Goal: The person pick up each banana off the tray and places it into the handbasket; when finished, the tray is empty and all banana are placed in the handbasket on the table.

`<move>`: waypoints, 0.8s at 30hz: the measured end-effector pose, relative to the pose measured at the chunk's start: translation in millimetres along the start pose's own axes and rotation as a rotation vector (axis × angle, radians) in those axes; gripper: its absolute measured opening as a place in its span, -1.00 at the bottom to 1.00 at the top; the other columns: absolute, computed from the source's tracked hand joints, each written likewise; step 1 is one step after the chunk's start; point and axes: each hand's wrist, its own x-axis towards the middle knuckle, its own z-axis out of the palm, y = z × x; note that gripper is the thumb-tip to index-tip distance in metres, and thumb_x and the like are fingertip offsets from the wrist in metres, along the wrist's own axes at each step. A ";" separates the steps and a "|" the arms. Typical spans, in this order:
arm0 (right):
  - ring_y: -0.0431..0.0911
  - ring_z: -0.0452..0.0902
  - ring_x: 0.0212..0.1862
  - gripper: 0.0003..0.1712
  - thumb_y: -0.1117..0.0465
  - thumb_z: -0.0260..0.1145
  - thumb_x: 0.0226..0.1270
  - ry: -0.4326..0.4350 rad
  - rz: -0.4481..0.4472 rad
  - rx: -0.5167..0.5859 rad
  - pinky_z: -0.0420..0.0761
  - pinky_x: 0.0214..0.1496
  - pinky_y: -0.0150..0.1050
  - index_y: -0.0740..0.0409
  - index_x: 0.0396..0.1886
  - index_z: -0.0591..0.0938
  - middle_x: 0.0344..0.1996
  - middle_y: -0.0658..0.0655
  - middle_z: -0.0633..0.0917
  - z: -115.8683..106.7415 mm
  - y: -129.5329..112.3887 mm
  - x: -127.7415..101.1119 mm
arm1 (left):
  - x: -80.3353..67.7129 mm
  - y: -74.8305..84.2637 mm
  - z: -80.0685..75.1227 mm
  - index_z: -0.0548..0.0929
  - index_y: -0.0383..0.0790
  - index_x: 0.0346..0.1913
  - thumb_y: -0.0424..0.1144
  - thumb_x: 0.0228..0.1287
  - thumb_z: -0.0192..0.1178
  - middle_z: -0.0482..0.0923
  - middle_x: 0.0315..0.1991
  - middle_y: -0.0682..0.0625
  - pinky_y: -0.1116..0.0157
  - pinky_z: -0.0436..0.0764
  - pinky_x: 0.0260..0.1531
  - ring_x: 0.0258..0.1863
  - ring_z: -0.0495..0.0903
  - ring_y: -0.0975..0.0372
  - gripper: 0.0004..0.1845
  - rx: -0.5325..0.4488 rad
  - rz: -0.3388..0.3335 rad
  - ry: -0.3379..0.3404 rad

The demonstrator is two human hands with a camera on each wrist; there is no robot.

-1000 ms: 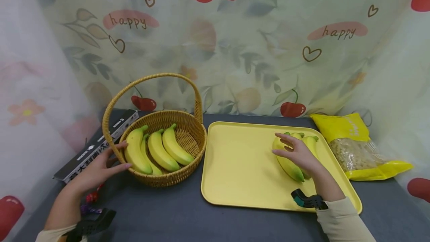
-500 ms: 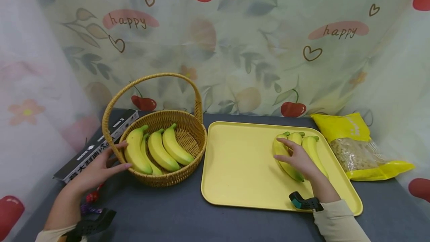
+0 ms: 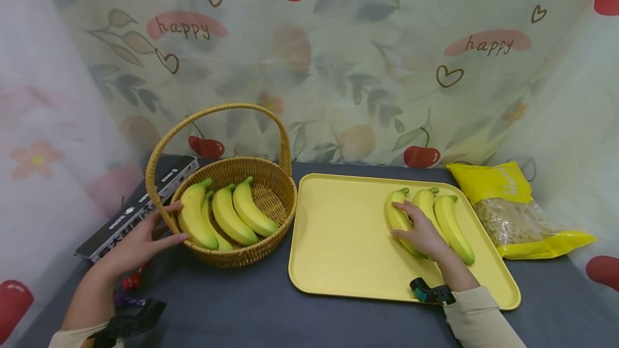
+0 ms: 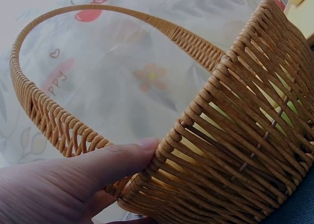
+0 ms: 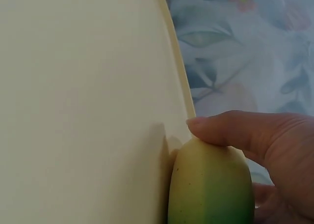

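My left hand point(image 3: 135, 243) grips the wicker basket point(image 3: 227, 256) at its left rim, near the foot of the handle. In the left wrist view the thumb presses on the rim of the basket point(image 4: 235, 135). Several yellow bananas point(image 3: 232, 214) with green tips lie inside. On the right, my right hand point(image 3: 422, 232) holds a banana point(image 3: 395, 212) over the yellow tray point(image 3: 338, 240), thumb and fingers on either side of it. The right wrist view shows the thumb across the banana point(image 5: 211, 184) close to the tray surface. Two more bananas point(image 3: 452, 224) lie just to its right.
A yellow bag of pasta point(image 3: 512, 214) lies right of the tray, against its edge. Behind the left hand is a long black box point(image 3: 140, 208). A small red item point(image 3: 131, 282) sits by the left forearm. A printed curtain point(image 3: 329, 85) hangs behind the table.
My right hand has come down on the leftmost tray banana, closed round it and shifted it left, away from the other two. My left hand has stayed on the basket.
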 end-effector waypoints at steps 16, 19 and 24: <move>0.37 0.33 0.21 -0.14 0.25 0.37 0.15 0.050 0.043 -0.007 0.50 0.17 0.10 0.40 0.37 0.17 0.34 0.44 0.23 -4.9 -11.3 0.0 | 0.7 1.0 -0.2 -0.05 -0.41 0.42 -0.13 0.34 0.11 -0.12 0.42 -0.42 -0.30 0.25 0.17 0.30 0.01 -0.42 -0.21 0.007 -0.015 -0.001; 0.34 0.36 0.21 -0.13 0.22 0.37 0.14 0.055 0.066 -0.008 0.54 0.13 0.06 0.36 0.38 0.18 0.32 0.45 0.25 -8.0 -14.6 1.3 | 0.7 0.7 -0.2 -0.06 -0.40 0.43 -0.12 0.34 0.11 -0.14 0.42 -0.43 -0.29 0.28 0.16 0.29 0.02 -0.43 -0.21 0.003 -0.020 -0.006; 0.32 0.36 0.21 -0.14 0.23 0.37 0.15 0.049 0.077 0.026 0.57 0.09 0.03 0.31 0.39 0.18 0.32 0.44 0.26 -12.0 -21.8 2.8 | 0.9 -1.3 -0.4 -0.05 -0.39 0.43 -0.12 0.34 0.10 -0.13 0.41 -0.43 -0.27 0.32 0.14 0.27 0.05 -0.44 -0.21 0.013 -0.018 -0.004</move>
